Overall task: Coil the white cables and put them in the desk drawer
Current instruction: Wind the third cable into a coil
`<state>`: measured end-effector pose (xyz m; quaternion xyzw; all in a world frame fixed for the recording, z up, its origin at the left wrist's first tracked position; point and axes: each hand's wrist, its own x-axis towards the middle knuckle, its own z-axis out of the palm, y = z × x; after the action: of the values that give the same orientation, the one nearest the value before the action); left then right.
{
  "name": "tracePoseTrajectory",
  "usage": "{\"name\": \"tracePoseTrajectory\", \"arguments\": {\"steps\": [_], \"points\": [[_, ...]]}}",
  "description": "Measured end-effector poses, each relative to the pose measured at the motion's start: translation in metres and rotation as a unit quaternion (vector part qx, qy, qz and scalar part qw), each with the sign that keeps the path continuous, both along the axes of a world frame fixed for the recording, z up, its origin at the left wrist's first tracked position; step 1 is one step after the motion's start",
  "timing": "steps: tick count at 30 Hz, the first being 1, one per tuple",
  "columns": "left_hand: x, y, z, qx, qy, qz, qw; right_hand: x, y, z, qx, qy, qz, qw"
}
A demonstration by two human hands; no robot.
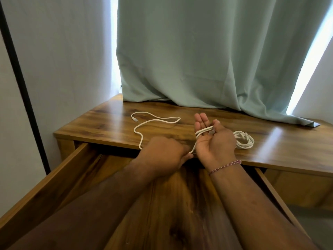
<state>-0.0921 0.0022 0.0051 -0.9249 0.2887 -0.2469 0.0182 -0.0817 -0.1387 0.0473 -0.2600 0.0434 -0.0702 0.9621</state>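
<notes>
A loose white cable snakes across the wooden desk top, its plug end at the far left. Its near part runs to my right hand, held palm up with a few turns wound around the fingers and the thumb pressing them. My left hand pinches the same cable just left of that palm, at the desk's front edge. A second white cable lies coiled on the desk just right of my right hand. The desk drawer stands pulled out below my arms, nothing seen inside.
A pale green curtain hangs over the back of the desk and drapes onto its right rear part. A white wall stands at the left with a black vertical bar along it.
</notes>
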Motion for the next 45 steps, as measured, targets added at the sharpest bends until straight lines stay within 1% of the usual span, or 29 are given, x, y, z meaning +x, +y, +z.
{"name": "tracePoseTrajectory", "arguments": {"steps": [2,3,4,6,8,10,13,14,16,18,20,22,23,25,26,29,31,34,37,39,42,44,45], "points": [[-0.002,0.001,0.006,-0.002,-0.032,-0.007,0.999,0.005,0.003,-0.003,-0.071,0.024,-0.018,0.997],[-0.002,0.003,0.009,-0.009,-0.044,-0.016,0.999,0.006,0.005,-0.006,-0.135,0.038,-0.016,0.99],[-0.003,0.005,0.011,-0.017,-0.056,-0.027,0.998,0.006,0.007,-0.01,-0.221,0.047,-0.006,0.974],[-0.008,0.008,0.016,-0.02,-0.066,-0.037,0.997,0.0,0.014,-0.019,-0.386,0.039,0.027,0.921],[-0.01,0.012,0.019,-0.011,-0.075,-0.033,0.997,-0.007,0.02,-0.023,-0.481,0.015,0.029,0.876],[-0.012,0.021,0.026,-0.039,-0.094,-0.035,0.994,-0.011,0.024,-0.021,-0.535,-0.012,0.011,0.844],[-0.009,0.038,0.033,-0.089,-0.123,-0.04,0.988,-0.015,0.029,-0.016,-0.625,-0.083,0.001,0.777],[-0.008,0.043,0.034,-0.098,-0.122,-0.051,0.986,-0.014,0.029,-0.018,-0.631,-0.095,0.011,0.77],[-0.009,0.049,0.038,-0.113,-0.1,-0.084,0.985,-0.013,0.029,-0.019,-0.612,-0.115,0.049,0.781],[-0.008,0.053,0.04,-0.128,-0.074,-0.104,0.984,-0.011,0.025,-0.021,-0.62,-0.135,0.064,0.77],[-0.006,0.057,0.039,-0.149,-0.056,-0.098,0.982,-0.011,0.02,-0.022,-0.662,-0.159,0.059,0.73],[-0.002,0.064,0.038,-0.211,-0.047,-0.077,0.973,-0.013,0.017,-0.023,-0.697,-0.187,0.064,0.69],[0.001,0.07,0.037,-0.25,-0.041,-0.07,0.965,-0.015,0.018,-0.024,-0.692,-0.196,0.086,0.69],[0.006,0.08,0.034,-0.3,-0.017,-0.078,0.951,-0.017,0.021,-0.024,-0.648,-0.195,0.139,0.723],[0.007,0.083,0.033,-0.303,-0.007,-0.09,0.949,-0.017,0.022,-0.023,-0.635,-0.189,0.153,0.733],[0.01,0.081,0.029,-0.284,-0.006,-0.124,0.951,-0.017,0.018,-0.02,-0.616,-0.18,0.188,0.743],[0.014,0.078,0.024,-0.308,-0.002,-0.128,0.943,-0.017,0.011,-0.018,-0.584,-0.184,0.22,0.76],[0.018,0.074,0.016,-0.355,0.008,-0.137,0.924,-0.016,0.007,-0.02,-0.501,-0.192,0.26,0.803],[0.016,0.068,0.007,-0.363,0.03,-0.143,0.92,-0.01,0.008,-0.027,-0.409,-0.195,0.301,0.839],[0.018,0.064,0.003,-0.382,0.06,-0.137,0.912,-0.007,0.007,-0.03,-0.364,-0.193,0.326,0.851],[0.022,0.062,-0.002,-0.421,0.124,-0.153,0.886,-0.006,0.006,-0.033,-0.299,-0.209,0.351,0.862],[0.022,0.059,-0.006,-0.43,0.139,-0.166,0.877,-0.007,0.007,-0.031,-0.251,-0.225,0.355,0.872],[0.022,0.056,-0.008,-0.431,0.133,-0.162,0.878,-0.008,0.008,-0.029,-0.228,-0.231,0.35,0.879]]}}
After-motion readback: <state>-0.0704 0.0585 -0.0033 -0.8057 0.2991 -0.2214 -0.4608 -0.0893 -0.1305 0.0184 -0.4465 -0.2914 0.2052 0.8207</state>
